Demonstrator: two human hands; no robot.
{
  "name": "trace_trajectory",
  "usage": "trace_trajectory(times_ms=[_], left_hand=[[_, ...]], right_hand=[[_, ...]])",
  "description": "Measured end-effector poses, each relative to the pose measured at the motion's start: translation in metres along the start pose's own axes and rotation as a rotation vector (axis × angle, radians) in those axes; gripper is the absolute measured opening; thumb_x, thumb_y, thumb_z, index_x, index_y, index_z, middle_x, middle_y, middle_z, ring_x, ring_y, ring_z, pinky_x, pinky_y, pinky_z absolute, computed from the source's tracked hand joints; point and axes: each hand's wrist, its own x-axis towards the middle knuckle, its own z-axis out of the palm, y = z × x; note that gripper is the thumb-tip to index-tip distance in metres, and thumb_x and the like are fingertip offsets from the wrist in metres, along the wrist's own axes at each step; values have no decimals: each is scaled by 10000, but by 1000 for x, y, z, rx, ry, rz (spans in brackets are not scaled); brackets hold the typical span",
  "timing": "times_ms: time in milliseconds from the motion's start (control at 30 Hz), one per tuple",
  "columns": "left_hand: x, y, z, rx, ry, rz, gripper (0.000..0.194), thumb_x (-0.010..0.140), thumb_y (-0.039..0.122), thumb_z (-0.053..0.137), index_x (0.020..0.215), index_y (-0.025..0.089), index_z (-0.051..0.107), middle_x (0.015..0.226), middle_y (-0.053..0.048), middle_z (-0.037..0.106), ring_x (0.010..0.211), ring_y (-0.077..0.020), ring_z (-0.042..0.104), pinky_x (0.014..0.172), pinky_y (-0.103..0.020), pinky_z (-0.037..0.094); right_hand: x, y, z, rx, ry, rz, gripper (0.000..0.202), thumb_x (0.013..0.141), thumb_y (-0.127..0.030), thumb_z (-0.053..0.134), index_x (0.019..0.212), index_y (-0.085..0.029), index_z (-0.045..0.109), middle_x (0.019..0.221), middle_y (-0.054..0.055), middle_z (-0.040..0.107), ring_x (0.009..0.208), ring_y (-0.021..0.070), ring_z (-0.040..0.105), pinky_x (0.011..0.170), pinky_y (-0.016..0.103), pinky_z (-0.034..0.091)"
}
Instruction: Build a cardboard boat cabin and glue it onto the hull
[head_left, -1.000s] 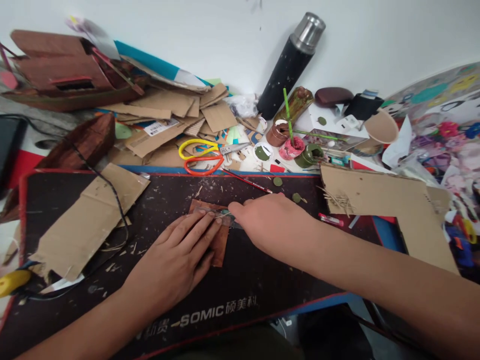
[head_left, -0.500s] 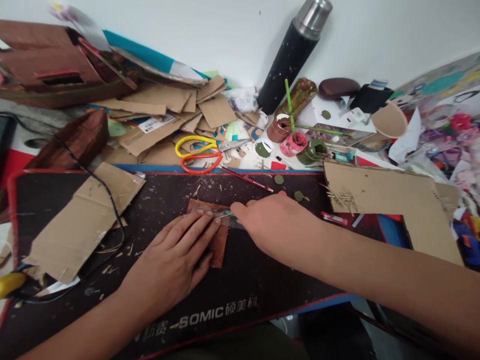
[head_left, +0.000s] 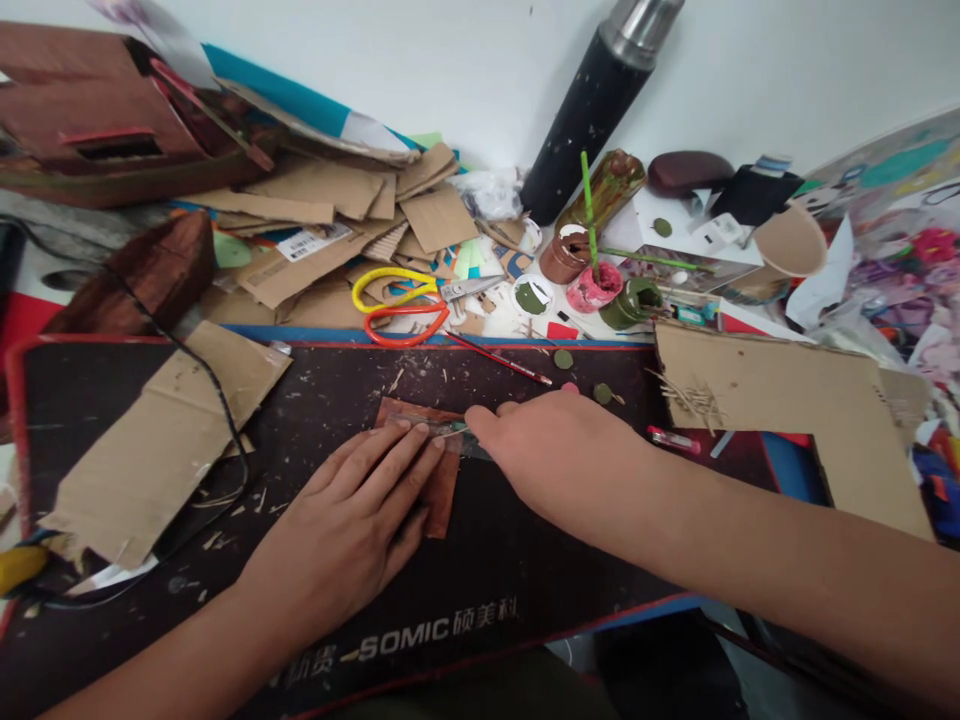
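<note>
On the dark mat (head_left: 525, 570) lies a reddish-brown piece of card (head_left: 444, 500) with a clear ruler (head_left: 480, 450) across it. My left hand (head_left: 367, 500) presses flat on the ruler and card, its fingers stretched out. From the right, my right hand (head_left: 555, 450) is closed round a slim tool (head_left: 454, 431), whose thin tip shows at the ruler's edge beside my left fingertips. The rest of that tool is hidden inside the hand, so its kind is hard to tell.
Scissors (head_left: 401, 305), a red pencil (head_left: 499, 360) and paint pots (head_left: 594, 288) are beyond the hands. Cardboard (head_left: 150, 440) and a black cable (head_left: 217, 385) lie left; an L-shaped cardboard piece (head_left: 787, 385) lies right. A black flask (head_left: 592, 110) leans at the back.
The view has shifted slightly, so background objects sit a little differently. Both hands keep nearly the same places on the card and ruler.
</note>
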Motion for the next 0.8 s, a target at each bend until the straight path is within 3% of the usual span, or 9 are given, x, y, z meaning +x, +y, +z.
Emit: trace_trajectory(times_ms=[233, 400, 800], left_hand=[[0, 0, 0, 21, 11, 17, 497, 1087, 323, 459, 1472, 72, 647, 1504, -157, 682, 1386, -360, 576, 1156, -507, 421], [1, 1, 0, 37, 25, 27, 487, 1082, 310, 467, 1467, 77, 654, 1487, -154, 693, 1377, -352, 576, 1151, -498, 429], [-1, 1, 2, 34, 28, 18, 492, 1080, 323, 475, 1478, 91, 648, 1493, -159, 684, 1402, -346, 564, 1160, -492, 436]], right_hand=[[3, 10, -6, 76, -91, 29, 210, 1044, -146, 558, 1232, -172, 649, 981, 111, 803, 873, 296, 799, 634, 325, 491], [-3, 7, -2, 49, -12, 49, 194, 1076, -178, 530, 1224, -166, 654, 1034, 125, 799, 907, 298, 793, 688, 354, 517], [1, 1, -3, 90, 18, 67, 187, 1079, -185, 534, 1220, -173, 656, 1048, 107, 799, 879, 282, 784, 653, 344, 479]])
